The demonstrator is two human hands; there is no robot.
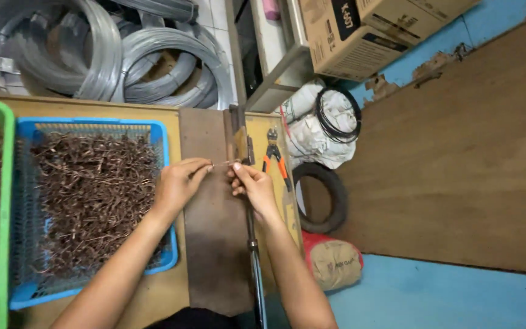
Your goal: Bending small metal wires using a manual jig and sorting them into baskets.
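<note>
My left hand [179, 181] and my right hand [251, 184] meet over a dark metal plate [214, 256] on the wooden bench. Between their fingertips they pinch a short thin piece of wire [220, 164], held level just in front of a small metal jig [241, 143] fixed to the bench. A long metal lever handle [254, 274] runs from the jig toward me, under my right forearm. A blue basket [159, 131] filled with several short brown wire pieces lies to the left of my left hand.
A green basket [4, 201] of the same brown pieces stands at the far left. Orange-handled pliers [275, 159] lie right of the jig. Coils of grey wire [153, 67] sit beyond the bench. Cardboard boxes [360, 30], white sacks, a black tyre [324, 195] and a wooden board [458, 152] are to the right.
</note>
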